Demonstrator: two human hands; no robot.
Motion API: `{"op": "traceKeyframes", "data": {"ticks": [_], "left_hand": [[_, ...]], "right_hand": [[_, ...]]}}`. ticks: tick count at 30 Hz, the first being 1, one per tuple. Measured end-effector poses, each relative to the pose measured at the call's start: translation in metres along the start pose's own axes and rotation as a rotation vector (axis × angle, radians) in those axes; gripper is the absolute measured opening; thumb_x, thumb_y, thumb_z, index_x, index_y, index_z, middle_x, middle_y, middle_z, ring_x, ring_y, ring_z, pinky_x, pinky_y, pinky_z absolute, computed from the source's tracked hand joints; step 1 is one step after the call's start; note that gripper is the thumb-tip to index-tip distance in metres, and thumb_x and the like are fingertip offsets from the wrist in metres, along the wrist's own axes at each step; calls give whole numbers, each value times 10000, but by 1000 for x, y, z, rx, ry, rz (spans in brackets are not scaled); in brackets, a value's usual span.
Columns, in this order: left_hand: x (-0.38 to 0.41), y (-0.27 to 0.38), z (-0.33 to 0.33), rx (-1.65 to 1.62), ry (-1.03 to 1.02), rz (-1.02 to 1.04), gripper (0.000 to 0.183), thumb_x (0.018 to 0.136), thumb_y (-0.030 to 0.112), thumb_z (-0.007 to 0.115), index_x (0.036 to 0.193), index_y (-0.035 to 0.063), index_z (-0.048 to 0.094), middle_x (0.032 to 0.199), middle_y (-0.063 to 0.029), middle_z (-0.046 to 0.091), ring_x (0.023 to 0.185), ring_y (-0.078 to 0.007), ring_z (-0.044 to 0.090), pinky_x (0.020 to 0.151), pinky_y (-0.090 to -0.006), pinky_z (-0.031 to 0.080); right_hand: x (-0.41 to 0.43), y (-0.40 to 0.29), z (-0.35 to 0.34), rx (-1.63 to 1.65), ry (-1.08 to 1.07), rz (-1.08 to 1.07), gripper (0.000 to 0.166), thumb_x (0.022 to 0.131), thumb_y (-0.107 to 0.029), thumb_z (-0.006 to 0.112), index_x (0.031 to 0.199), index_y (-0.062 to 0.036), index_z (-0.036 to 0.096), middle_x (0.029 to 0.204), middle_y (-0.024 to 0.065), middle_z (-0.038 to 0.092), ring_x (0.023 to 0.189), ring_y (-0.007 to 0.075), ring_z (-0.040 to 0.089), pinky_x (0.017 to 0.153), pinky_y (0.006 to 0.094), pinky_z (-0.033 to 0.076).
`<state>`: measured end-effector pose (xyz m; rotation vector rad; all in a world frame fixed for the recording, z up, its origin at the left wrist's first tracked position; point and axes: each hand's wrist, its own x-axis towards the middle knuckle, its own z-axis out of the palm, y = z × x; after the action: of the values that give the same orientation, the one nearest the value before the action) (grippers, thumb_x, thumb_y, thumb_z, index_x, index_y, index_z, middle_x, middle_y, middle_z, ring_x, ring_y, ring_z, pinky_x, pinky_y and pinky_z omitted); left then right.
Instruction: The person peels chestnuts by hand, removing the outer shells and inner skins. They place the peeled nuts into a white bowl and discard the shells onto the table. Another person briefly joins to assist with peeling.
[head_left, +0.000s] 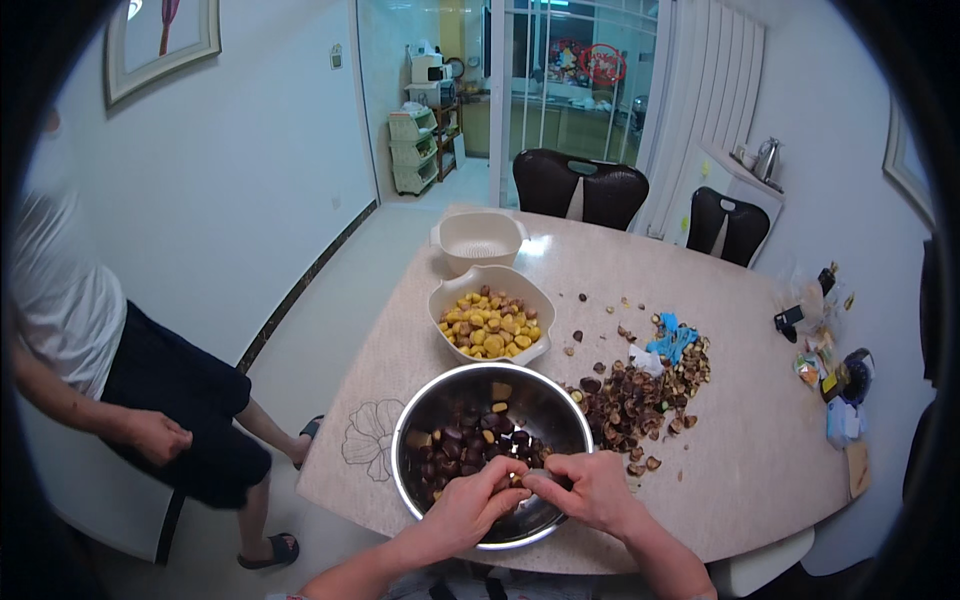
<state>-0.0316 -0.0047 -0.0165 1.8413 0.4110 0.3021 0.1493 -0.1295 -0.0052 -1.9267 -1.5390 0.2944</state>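
Over a stainless steel bowl (401, 499), my left hand (480, 495) pinches a small chestnut (515, 481) between thumb and forefinger. My right hand (589, 487) meets it from the other side, its thumb and fingers closed at the nut; whether a small tool is also in them I cannot tell. Below, the bowl holds dark brown unpeeled chestnuts (454, 454) and a few yellowish pieces. Just beyond stands a cream plastic basin (546, 315) of peeled yellow chestnuts (491, 326). Brown chestnut shells (622, 405) lie heaped right of the steel bowl.
An off-white colander (480, 244) stands behind the basin. Crumpled blue gloves (675, 337) and white tissue (645, 361) lie on the shells. Packets and a tissue pack (845, 421) line the table's (750, 465) right edge. A person (67, 300) stands at left; dark chairs (581, 187) stand behind.
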Motion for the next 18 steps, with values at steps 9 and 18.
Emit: {"op": "traceKeyframes", "data": {"ticks": [9, 18], "left_hand": [[6, -1, 0, 85, 56, -18, 285, 958, 222, 742, 1136, 45, 607, 849, -144, 708, 767, -246, 717, 714, -346, 548], [4, 5, -2, -82, 45, -14, 254, 942, 30, 709, 1167, -8, 597, 933, -69, 729, 838, -91, 683, 746, -250, 541]], "right_hand": [[0, 6, -3, 219, -43, 79, 417, 927, -413, 738, 715, -64, 651, 587, 121, 559, 483, 253, 522, 491, 361, 412], [3, 0, -8, 448, -59, 158, 376, 963, -328, 720, 773, -6, 683, 559, 69, 525, 503, 110, 454, 495, 308, 379]]}}
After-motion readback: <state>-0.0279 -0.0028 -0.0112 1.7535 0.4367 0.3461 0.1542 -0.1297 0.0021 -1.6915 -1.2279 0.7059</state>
